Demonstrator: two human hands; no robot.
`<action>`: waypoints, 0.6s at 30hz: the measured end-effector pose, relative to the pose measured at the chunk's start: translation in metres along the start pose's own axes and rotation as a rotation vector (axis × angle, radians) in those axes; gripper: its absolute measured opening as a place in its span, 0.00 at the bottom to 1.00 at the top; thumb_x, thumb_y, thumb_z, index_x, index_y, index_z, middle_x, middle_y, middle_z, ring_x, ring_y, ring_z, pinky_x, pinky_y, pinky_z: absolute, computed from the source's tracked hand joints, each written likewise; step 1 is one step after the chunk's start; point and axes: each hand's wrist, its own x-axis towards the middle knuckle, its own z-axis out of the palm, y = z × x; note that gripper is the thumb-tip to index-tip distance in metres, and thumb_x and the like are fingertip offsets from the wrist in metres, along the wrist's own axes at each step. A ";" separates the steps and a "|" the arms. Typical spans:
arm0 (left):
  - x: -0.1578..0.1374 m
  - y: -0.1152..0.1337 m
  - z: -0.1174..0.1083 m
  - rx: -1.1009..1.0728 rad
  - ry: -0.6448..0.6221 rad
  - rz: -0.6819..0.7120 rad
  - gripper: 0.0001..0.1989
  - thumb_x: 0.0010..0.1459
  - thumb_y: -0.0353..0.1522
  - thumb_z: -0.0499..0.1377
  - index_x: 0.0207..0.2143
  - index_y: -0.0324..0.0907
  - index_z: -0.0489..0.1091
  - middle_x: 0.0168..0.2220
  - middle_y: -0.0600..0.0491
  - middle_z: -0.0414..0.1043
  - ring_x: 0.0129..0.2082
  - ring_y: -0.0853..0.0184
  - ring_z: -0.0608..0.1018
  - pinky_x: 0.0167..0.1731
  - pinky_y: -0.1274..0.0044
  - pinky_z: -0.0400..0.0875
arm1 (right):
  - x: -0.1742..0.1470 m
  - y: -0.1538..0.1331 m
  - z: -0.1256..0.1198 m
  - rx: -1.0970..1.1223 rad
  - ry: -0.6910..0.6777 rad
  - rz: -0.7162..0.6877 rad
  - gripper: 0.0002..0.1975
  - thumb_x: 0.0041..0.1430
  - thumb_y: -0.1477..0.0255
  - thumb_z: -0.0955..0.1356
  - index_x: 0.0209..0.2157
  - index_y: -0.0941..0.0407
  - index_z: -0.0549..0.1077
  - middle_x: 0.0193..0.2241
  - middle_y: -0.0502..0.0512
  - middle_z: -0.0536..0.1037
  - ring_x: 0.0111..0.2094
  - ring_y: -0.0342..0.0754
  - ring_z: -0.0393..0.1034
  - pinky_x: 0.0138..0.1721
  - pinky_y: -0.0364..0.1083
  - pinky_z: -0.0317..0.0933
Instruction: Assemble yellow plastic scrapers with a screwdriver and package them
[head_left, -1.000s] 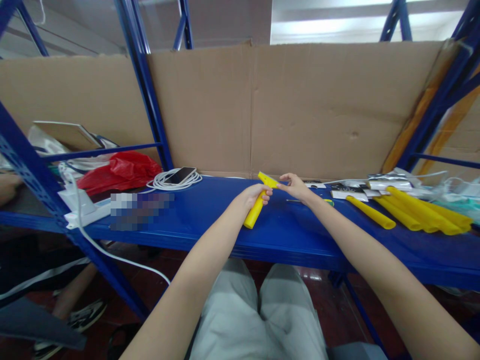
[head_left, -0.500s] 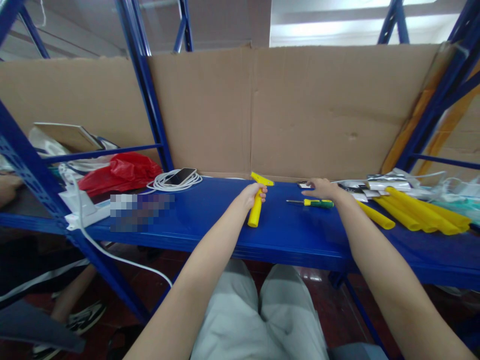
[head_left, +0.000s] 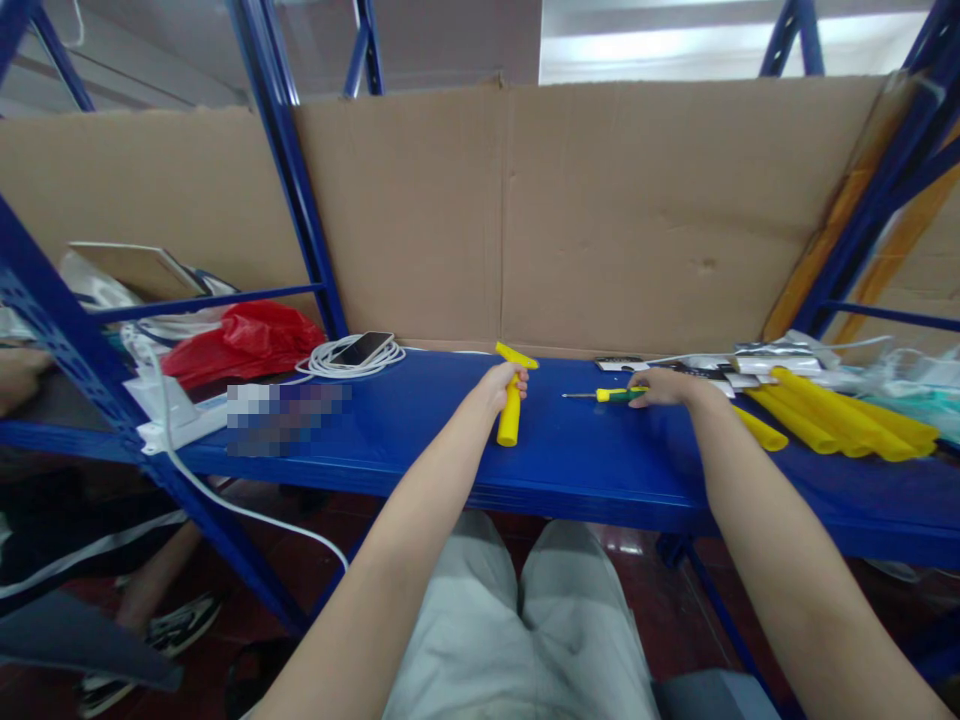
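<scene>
My left hand (head_left: 507, 388) is closed around a yellow T-shaped tool (head_left: 508, 424), its thick round handle pointing toward me and its flat crosspiece at the far end. Over to the right, my right hand (head_left: 660, 388) pinches the handle end of a screwdriver (head_left: 616, 396). That screwdriver has a yellow and green handle, and its metal shaft points left, low over the blue shelf top (head_left: 435, 420). Part of the green handle is hidden by my fingers. Just behind my right hand lies a small black-and-white packet (head_left: 619, 364).
Several yellow tubes (head_left: 847, 415) lie at the right beside silvery packages (head_left: 776, 360). A phone (head_left: 365, 348) rests on a coiled white cable (head_left: 330, 362) at the left, near a red plastic bag (head_left: 247, 340) and a white power strip (head_left: 184, 425). A cardboard sheet (head_left: 600, 220) closes the back.
My right hand has come down from the packet onto the screwdriver handle and taken hold of it. The left hand keeps its hold on the yellow T-shaped tool.
</scene>
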 end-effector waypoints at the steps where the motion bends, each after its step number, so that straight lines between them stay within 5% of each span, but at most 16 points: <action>1: 0.000 0.000 0.000 0.000 0.002 0.001 0.10 0.53 0.18 0.46 0.26 0.40 0.57 0.13 0.62 0.54 0.08 0.80 0.55 0.10 0.86 0.51 | 0.001 -0.001 0.001 0.035 0.046 -0.023 0.14 0.45 0.71 0.71 0.38 0.57 0.77 0.38 0.58 0.78 0.40 0.54 0.73 0.40 0.46 0.64; 11: 0.006 -0.002 -0.001 0.027 0.043 0.003 0.09 0.51 0.18 0.48 0.25 0.40 0.58 0.13 0.62 0.55 0.09 0.79 0.56 0.11 0.85 0.51 | 0.009 -0.017 0.005 0.472 0.409 -0.242 0.13 0.52 0.69 0.67 0.40 0.58 0.71 0.28 0.55 0.77 0.25 0.46 0.70 0.31 0.46 0.65; 18: 0.008 -0.001 -0.001 0.133 0.081 -0.009 0.10 0.51 0.19 0.48 0.22 0.40 0.58 0.14 0.60 0.55 0.09 0.78 0.56 0.12 0.83 0.52 | 0.011 -0.023 0.003 0.498 0.622 -0.302 0.13 0.51 0.67 0.67 0.39 0.57 0.69 0.34 0.58 0.76 0.32 0.50 0.70 0.35 0.50 0.64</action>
